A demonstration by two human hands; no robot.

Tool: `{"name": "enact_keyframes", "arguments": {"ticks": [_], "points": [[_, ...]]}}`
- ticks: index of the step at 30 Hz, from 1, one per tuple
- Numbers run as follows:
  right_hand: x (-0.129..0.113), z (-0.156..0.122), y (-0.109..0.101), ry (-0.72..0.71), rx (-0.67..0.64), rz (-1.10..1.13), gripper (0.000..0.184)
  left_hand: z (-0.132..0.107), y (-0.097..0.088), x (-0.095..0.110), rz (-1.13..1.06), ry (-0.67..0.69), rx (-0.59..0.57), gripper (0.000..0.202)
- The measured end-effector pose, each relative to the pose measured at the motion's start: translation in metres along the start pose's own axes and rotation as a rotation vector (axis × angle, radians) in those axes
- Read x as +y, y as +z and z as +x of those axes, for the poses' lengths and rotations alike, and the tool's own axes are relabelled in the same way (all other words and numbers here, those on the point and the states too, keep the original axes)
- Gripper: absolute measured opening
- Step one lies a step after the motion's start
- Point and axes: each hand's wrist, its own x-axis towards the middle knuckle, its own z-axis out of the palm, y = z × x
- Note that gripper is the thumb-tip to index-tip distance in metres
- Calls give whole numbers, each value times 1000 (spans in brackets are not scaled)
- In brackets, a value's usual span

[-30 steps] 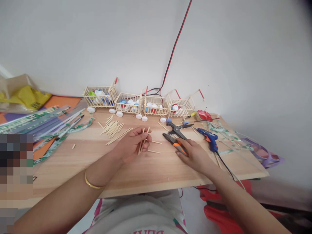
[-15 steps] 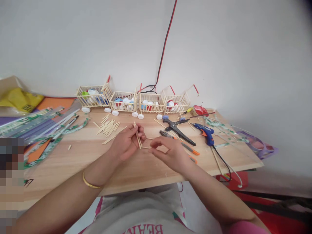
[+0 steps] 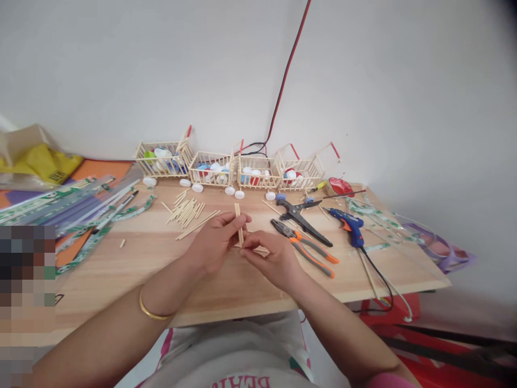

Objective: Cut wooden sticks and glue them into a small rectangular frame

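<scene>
Thin wooden sticks [image 3: 239,229], two of them side by side, stand nearly upright in the pinch of my left hand [image 3: 218,237]. My right hand [image 3: 270,256] has its thumb and fingertips closed at the lower end of these sticks, where another stick crosses sideways. Whether the pieces are joined is hidden by my fingers. A pile of short wooden sticks [image 3: 186,213] lies beyond my left hand. Orange-handled pliers [image 3: 302,242] rest to the right of my right hand, beside black cutters [image 3: 305,220].
Several small stick-built carts [image 3: 163,161] with white bottle-cap wheels line the wall. A blue glue gun [image 3: 350,226] and its cord lie on the right of the wooden table [image 3: 153,258]. Plastic wrappers [image 3: 76,202] cover the left side. A person shows at the left edge.
My right hand has moved left and in, its fingertips now meeting the sticks' lower end. The sticks stand more upright. The view has shifted slightly left.
</scene>
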Motion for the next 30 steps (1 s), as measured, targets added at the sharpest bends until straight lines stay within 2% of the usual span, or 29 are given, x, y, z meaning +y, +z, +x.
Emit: {"name": "enact_keyframes", "arguments": {"ticks": [3,5,14,19,23,30], "points": [[4,-2,-1,-118,-49,-71,7,-1,-1,0,105,-14,18,25],[7,-3,-1,-174,-37,-107,9,-1,-1,0,165,-8,28,27],[10,-4,-6,-265,-42,-88,5,-1,-2,2,217,-54,-82,27],[9,-2,-12,-215,-88,31,5,2,-2,1,200,-58,-101,25],[11,-3,-13,-148,-93,60,10,3,-3,-1,179,-56,-78,24],[15,-4,-13,-111,-131,146,10,1,-1,0,197,-43,-48,26]]}}
